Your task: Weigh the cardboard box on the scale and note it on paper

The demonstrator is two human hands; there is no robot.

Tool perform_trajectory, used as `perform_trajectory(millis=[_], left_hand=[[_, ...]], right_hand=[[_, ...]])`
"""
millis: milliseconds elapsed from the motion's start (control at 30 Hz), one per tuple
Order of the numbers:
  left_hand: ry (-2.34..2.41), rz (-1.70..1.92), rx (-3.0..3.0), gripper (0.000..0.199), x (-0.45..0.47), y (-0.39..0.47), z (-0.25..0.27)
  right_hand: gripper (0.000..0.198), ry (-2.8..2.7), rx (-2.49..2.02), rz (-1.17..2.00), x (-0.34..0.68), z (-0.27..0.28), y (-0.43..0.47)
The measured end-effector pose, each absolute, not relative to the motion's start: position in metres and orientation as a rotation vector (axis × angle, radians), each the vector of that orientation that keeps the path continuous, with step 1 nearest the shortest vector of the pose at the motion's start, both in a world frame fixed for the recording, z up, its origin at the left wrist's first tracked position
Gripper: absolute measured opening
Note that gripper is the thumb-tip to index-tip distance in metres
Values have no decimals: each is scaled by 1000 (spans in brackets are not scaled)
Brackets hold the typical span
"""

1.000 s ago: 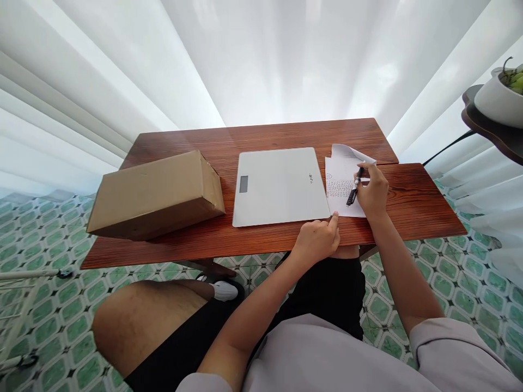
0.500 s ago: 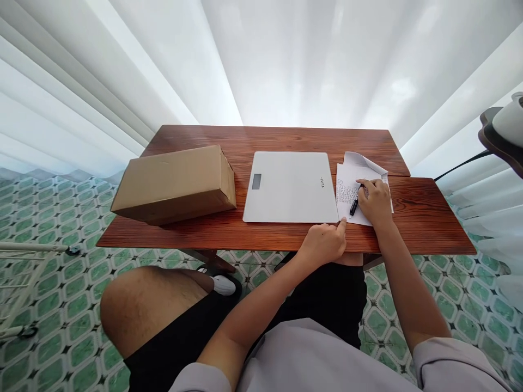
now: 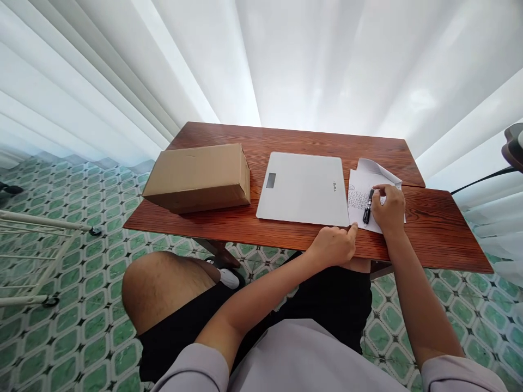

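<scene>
The pen [image 3: 368, 205] is clamped in the fingers of the right hand [image 3: 388, 209], its tip down on the printed sheet [image 3: 359, 191] beside the scale [image 3: 304, 188]. The left hand [image 3: 333, 245] lies loosely curled, its forefinger pinning the sheet's near corner to the surface [image 3: 253, 231]. Writing looks under way; the sheet needs holding flat.

A small dark marking was printed near the right edge of the white scale [image 3: 304, 188], too small to be read with certainty. Rows of printed or written text were seen on the paper sheet [image 3: 357, 198], too fine to be made out. No other lettering could be read
</scene>
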State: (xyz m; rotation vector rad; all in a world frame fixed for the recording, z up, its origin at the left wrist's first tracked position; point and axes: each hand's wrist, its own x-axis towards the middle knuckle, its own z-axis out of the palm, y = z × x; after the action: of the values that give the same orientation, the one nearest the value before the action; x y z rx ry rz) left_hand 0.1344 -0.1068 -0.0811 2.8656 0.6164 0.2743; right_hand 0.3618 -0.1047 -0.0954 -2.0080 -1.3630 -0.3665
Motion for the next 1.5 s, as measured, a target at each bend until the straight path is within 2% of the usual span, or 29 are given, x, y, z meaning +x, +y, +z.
perform_trajectory(millis=[133,333,533,633,800,900,1133,1500], left_hand=[[533,297,2897,53,130,-104,-79],[378,296,2975,24,106,-97,-76],[421,431,3077,16,70,-79,-53],[476,567,3145,17,53,-66,-34],[632,1053,3188,20,24,-46,2],[752,1212,3170,20,3,-38,26],[1179,1357,3014,20,-53,-27,63],[1759,1345,2731,22,-117,-2,69]], right_hand=[[18,-1364,-1941,-350,362,-93,-105],[32,-1358,-1927,-339,363,-92,-106],[32,-1378,-1938,-358,364,-93,-106],[30,-1388,-1938,-369,364,-94,-106],[30,-1397,-1948,-400,367,-95,-106],[30,-1405,-1963,-425,368,-97,-106],[31,-1408,-2020,-524,372,-100,-107],[31,-1477,-2078,-776,369,-91,-114]])
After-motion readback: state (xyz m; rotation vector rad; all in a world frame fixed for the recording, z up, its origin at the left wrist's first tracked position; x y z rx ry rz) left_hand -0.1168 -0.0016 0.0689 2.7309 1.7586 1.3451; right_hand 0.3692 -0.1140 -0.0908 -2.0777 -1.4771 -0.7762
